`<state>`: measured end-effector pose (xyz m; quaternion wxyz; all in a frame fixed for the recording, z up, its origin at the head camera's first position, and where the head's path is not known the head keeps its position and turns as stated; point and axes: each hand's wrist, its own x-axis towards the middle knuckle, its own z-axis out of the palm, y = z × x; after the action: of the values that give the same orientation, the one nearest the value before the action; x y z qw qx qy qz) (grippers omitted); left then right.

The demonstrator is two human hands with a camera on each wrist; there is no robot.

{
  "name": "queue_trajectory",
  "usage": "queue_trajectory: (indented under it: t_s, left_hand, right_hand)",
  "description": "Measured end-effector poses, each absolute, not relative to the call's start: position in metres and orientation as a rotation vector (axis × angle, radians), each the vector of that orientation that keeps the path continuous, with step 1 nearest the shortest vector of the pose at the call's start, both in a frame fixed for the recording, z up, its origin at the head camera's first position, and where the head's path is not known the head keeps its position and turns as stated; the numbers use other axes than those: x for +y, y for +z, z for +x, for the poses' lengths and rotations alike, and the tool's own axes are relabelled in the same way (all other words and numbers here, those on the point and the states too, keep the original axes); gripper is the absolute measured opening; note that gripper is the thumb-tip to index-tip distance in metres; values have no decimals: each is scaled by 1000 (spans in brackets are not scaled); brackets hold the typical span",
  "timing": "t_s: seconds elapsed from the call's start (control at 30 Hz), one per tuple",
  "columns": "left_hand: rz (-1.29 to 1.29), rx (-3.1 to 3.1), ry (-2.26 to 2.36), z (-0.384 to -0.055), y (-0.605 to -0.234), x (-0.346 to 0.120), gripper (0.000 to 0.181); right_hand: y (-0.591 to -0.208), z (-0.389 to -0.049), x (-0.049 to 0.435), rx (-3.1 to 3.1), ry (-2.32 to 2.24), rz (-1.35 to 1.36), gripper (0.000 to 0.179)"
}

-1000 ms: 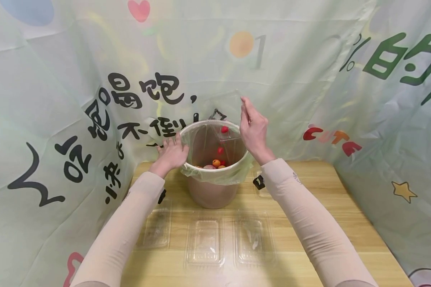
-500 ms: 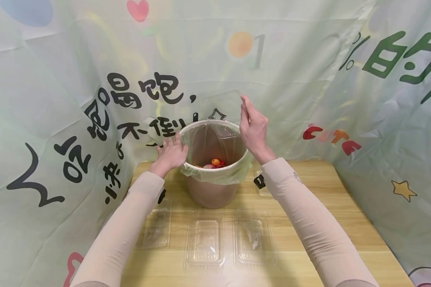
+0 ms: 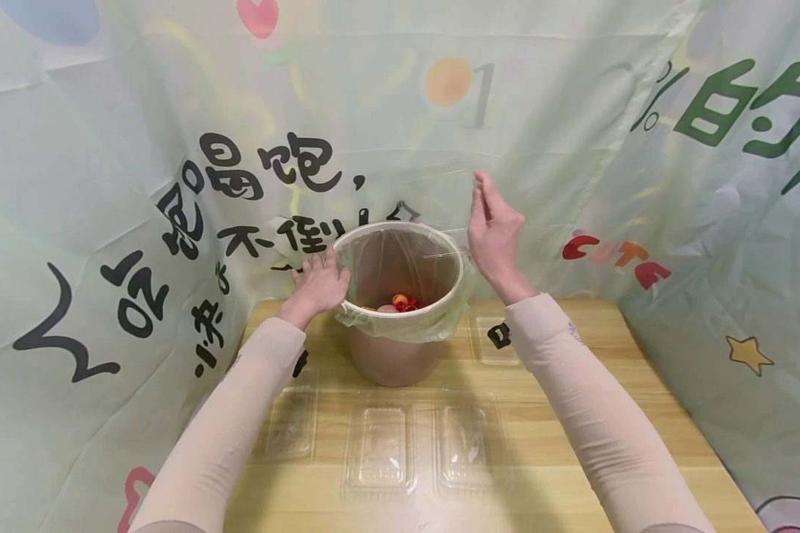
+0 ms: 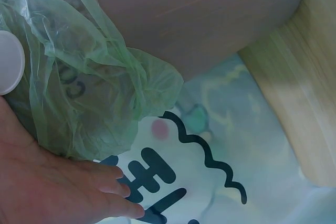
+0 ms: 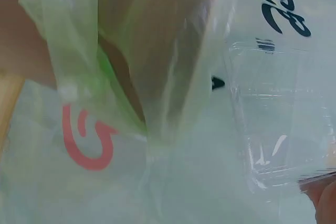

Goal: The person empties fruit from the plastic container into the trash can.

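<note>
My left hand (image 3: 321, 281) rests at the left rim of a pinkish-brown trash bin (image 3: 395, 363), fingers spread. A thin pale green bag (image 3: 433, 329) lines the bin and folds over its rim. Down inside lie small round orange and red pieces (image 3: 400, 300), which look like fruit, and a paler one. Right of the bin, above the rim, my right hand (image 3: 496, 233) pinches a clear plastic box (image 5: 283, 114) by its edge. The box is hard to make out in the head view; the right wrist view shows it with nothing inside.
Clear plastic boxes lie on the wooden table (image 3: 560, 459): one at the left (image 3: 292, 426), two in front of the bin, the middle one (image 3: 381, 448) among them, and another by the right wrist (image 3: 487, 348). Printed cloth walls (image 3: 540, 148) surround the table.
Red pieces were falling from the tilted box into the bin a second ago; now they are down inside. My right hand has moved right, away from the rim, with the box. My left hand stayed.
</note>
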<state>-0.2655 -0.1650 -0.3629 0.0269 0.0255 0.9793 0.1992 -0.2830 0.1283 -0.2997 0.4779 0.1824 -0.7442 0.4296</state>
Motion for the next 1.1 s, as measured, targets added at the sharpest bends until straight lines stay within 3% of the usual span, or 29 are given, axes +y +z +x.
queue_trajectory:
  t_s: [1.1]
  left_hand:
    - [79, 3024, 632, -266, -363, -166, 76]
  right_hand:
    - [-334, -244, 245, -2059, 1059, -98, 28]
